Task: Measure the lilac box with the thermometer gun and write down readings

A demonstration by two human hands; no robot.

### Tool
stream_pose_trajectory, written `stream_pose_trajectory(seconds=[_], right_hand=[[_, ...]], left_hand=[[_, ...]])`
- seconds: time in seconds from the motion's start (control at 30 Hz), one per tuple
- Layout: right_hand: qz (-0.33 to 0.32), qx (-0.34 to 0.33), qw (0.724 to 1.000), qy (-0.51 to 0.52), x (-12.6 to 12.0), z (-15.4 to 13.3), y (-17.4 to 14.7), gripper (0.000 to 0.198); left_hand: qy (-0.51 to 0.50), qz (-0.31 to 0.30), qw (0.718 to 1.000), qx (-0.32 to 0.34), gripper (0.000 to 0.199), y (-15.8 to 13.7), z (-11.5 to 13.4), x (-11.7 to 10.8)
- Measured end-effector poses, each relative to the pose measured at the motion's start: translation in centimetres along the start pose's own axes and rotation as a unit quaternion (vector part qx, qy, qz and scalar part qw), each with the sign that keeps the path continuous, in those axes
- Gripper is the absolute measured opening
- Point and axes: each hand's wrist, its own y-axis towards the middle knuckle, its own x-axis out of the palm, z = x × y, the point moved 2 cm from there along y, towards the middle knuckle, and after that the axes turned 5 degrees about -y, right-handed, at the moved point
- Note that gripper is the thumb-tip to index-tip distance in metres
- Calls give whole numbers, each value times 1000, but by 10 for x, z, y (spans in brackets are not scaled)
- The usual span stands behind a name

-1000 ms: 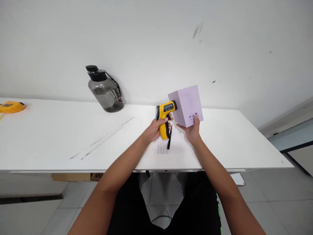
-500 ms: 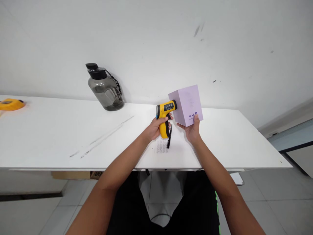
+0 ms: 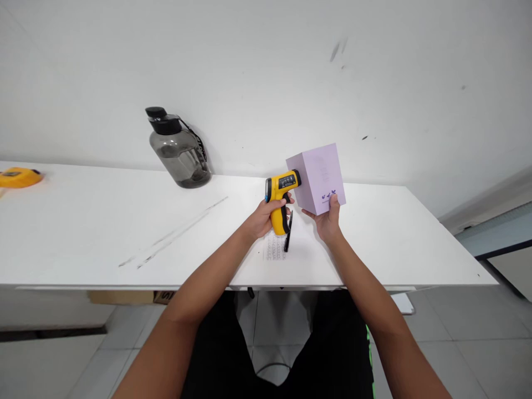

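Observation:
My left hand is closed round the handle of a yellow and black infrared thermometer, fingers by the trigger. Its black nose points right, close against the side of a lilac box; I cannot tell whether they touch. My right hand grips this box from below, thumb on the printed front face and fingers underneath. The box is tilted. Below the thermometer, a black pen lies on a sheet of paper with printed or written rows, partly hidden by the left hand and the thermometer.
On the white table, a grey see-through water bottle with a black lid stands near the wall at the back left. A yellow tape measure lies at the far left. A cardboard box shows below the table.

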Motion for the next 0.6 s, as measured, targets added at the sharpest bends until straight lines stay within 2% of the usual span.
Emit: stream_pose_trajectory(seconds=[0.6], right_hand=[[2,2,1000,-21,1,-2,-1,71]], left_hand=[[2,0,1000,5,33,2,-1,-3]])
